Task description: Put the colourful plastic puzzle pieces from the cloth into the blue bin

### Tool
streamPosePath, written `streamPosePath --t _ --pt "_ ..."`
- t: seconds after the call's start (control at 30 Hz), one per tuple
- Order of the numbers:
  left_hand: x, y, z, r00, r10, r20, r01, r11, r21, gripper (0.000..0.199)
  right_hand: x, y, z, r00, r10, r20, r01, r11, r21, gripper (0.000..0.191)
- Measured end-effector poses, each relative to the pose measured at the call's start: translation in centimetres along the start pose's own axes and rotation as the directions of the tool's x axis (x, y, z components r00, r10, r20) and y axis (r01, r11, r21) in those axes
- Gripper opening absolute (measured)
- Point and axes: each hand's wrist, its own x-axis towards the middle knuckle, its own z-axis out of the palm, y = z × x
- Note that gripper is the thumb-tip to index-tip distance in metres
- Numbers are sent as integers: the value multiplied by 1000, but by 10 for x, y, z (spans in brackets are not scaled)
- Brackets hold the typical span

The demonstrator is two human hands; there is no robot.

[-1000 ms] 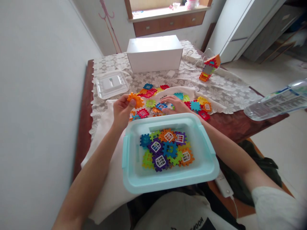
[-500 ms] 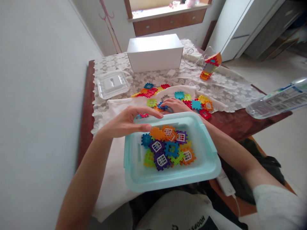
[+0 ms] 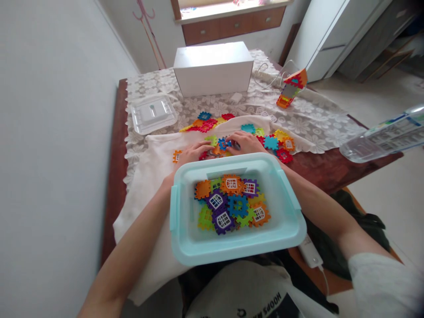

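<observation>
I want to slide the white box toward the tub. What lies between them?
In the head view: patterned tablecloth, a small white block, scattered toy tiles, part of a pale cloth, and the left hand and right hand.

Dark capitals "HOOPS" slanting upside down across the front of the wearer's pale T-shirt (image 3: pixel 228 289), the characters after it unclear, print on the clear plastic bottle's label (image 3: pixel 402 129) too blurred to read, faint marking on the white power strip (image 3: pixel 310 252) illegible
</observation>
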Motion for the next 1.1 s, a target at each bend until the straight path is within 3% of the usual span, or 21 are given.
streamPosePath --t 0.1,0.2,0.27,0.37,0.57,0.73,0.83,0.93,1.0,1.1 --pt "-1 0 -4 999 15 -39 -16 1000 -16 24 -2 3 2 999 -53 6 53 998 29 26" --pt "-1 -1 -6 998 33 -60 -35 999 -37 23 -4 8 3 996 -90 -18 91 995 34 54" --pt "-2 -1 -5 997 35 -68 -38 998 -49 25 -3 10 4 995 -100 25 99 995 30 62" --pt "-3 1 -4 995 11 -99 -18 997 -70 27 -1 11 4 991 -107 76 102 993 65 42" --pt "-8 7 -7 971 -151 -186 127 983 -134 35 -1 7 2 997 -35 -64 42 994 102 19" --pt "-7 9 -9 978 -82 -193 51 986 -161 29 0 9 3 984 -38 -175 68 983 168 11" --pt "-5 9 -9 989 16 -144 -46 977 -206 27 1 8 3 985 -47 -163 77 980 186 12" --pt "-6 7 -10 993 114 3 -111 975 -194 29 2 6 4 991 -33 -131 55 984 171 17" --pt "-7 5 -10 989 132 70 -121 983 -139 37 2 5 5 993 -18 -113 36 986 163 25" --pt "-9 2 -9 992 113 57 -109 992 -63 44 0 6 6 995 49 -91 -38 993 116 36"
